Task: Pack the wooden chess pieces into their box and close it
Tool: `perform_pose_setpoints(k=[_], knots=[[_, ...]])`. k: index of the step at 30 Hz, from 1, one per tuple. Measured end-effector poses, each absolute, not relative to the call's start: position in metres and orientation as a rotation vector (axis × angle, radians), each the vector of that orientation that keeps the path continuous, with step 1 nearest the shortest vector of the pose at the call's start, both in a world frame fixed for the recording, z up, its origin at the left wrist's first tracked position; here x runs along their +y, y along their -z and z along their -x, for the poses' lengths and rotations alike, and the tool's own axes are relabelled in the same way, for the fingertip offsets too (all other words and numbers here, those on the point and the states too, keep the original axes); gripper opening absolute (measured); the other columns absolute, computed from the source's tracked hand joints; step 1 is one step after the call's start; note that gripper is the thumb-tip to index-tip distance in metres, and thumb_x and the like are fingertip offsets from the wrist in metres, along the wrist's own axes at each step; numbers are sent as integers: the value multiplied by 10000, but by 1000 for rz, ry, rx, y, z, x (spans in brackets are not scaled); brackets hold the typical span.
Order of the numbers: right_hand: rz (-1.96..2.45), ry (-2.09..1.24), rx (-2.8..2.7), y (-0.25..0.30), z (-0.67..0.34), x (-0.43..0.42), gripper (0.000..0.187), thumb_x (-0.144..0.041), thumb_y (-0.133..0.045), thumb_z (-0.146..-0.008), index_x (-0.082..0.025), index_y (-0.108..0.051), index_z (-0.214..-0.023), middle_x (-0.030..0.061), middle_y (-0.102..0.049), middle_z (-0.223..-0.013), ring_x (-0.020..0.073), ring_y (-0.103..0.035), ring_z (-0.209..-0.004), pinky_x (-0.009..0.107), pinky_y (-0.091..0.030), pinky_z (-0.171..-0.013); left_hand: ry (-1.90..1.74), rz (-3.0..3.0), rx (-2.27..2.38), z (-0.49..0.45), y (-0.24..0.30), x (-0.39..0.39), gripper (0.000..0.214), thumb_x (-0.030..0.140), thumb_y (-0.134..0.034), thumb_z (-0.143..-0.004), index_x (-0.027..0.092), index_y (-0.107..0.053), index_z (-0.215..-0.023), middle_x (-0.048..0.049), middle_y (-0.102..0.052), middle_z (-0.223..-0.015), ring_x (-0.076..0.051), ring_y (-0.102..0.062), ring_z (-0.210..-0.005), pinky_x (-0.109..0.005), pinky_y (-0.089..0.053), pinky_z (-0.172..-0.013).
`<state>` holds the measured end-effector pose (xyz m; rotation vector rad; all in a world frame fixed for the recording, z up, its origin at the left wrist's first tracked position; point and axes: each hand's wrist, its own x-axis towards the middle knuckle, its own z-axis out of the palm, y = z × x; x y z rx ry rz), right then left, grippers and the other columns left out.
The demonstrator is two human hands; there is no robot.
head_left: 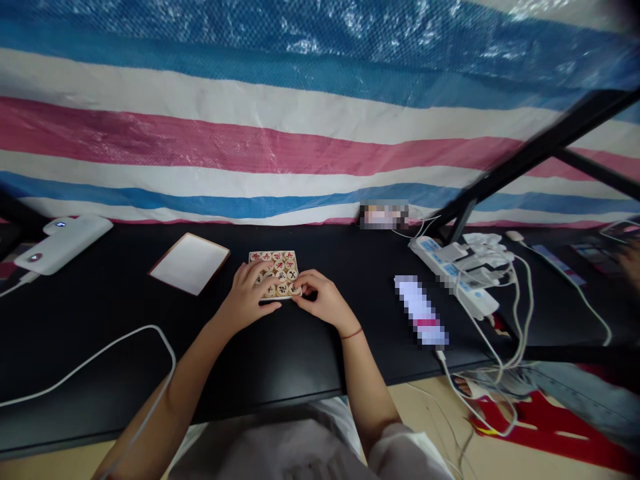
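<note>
A small white box point(277, 299) on the black table holds round Chinese chess pieces point(277, 265) in rows, marked with red and black characters. Over the box's left side spreads my left hand point(246, 297), open, its fingertips resting on the pieces and its thumb near the front edge. My right hand point(325, 300) is at the front right corner, thumb and forefinger closed about the corner piece there; the other fingers curl in. To the left of the box lies a separate lid point(190, 263), white inside with a brown edge.
On the far left is a white power bank point(67, 243) with a cable. At right lie a blurred phone point(420, 310) and a white power strip point(455, 277) with tangled cables. A striped sheet point(250, 140) hangs behind the black table point(125, 293). Another person's hand point(631, 263) shows far right.
</note>
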<state>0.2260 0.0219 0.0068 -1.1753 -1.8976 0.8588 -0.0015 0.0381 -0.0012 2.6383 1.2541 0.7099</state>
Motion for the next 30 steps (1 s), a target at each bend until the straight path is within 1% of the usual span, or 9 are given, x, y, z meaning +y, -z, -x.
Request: perform_pose_setpoints(k=[3,7,11,14,17,21,24,27,30], knots=[[1166,-860,-1903,-7,-226,22,122,-168,-656,-785,-196,-631,-901,43,-579,-1020,106,-556,-730,263,-505,-691,-698,-2648,1191,4,-4,39,185,330,-650,-821,239,-678,-979,-98,-508,-1343,-288,-417,-1302,-484,-308,-1122],[1174,-864,-1894,-8,-226,22,215,-180,-659,-781,-207,-617,-990,38,-582,-1003,113,-557,-740,260,-507,-691,-826,-2620,1285,14,-14,45,268,392,-608,-853,250,-659,-1074,-88,-520,-1343,-272,-439,-1285,-461,-319,-1115],[1187,-870,-1883,-8,-223,22,239,-192,-650,-785,-212,-596,-1016,30,-577,-963,117,-553,-728,263,-503,-687,-1048,-2361,1921,44,-14,54,326,358,-518,-907,217,-616,-1185,-130,-571,-1286,-291,-505,-1200,-476,-377,-1042],[1178,-841,-1896,-10,-219,22,260,-203,-647,-788,-215,-591,-1041,32,-578,-959,125,-554,-733,267,-494,-682,-819,-2177,2227,70,-12,59,309,402,-537,-877,191,-673,-1057,-152,-590,-1257,-362,-532,-1136,-529,-433,-930],[1200,-750,-1867,-15,-216,21,270,-230,-644,-800,-224,-594,-1066,50,-589,-1001,147,-562,-781,282,-488,-696,-669,-2176,2154,85,-20,60,277,351,-458,-914,190,-683,-927,-114,-685,-1028,-291,-628,-941,-447,-471,-862],[1233,-609,-1727,-19,-211,20,210,-271,-601,-852,-224,-594,-1057,70,-610,-1026,173,-570,-832,301,-482,-707,-1213,-2082,1978,80,-40,54,299,404,-441,-922,200,-655,-967,-77,-702,-940,-219,-646,-879,-344,-478,-857],[1166,-668,-1636,-17,-204,21,408,-312,-603,-868,-242,-490,-1254,102,-591,-1190,203,-588,-982,328,-492,-789,-1477,-1794,1709,59,-45,45,322,486,-496,-883,201,-635,-942,-43,-689,-843,-179,-638,-758,-286,-506,-718],[1077,-836,-1593,-14,-195,21,621,-365,-588,-890,-259,-284,-1421,136,-520,-1336,219,-573,-1101,348,-495,-861,-1422,-1428,1409,32,-41,40,422,579,-521,-842,188,-618,-967,-43,-690,-823,-174,-646,-711,-266,-515,-614],[1123,-899,-1494,-11,-191,21,583,-409,-540,-914,-248,-286,-1414,96,-615,-1116,185,-605,-933,317,-504,-800,-1376,-1127,1271,11,-35,41,473,588,-521,-836,198,-577,-1097,-46,-700,-870,-183,-669,-717,-270,-529,-582]])
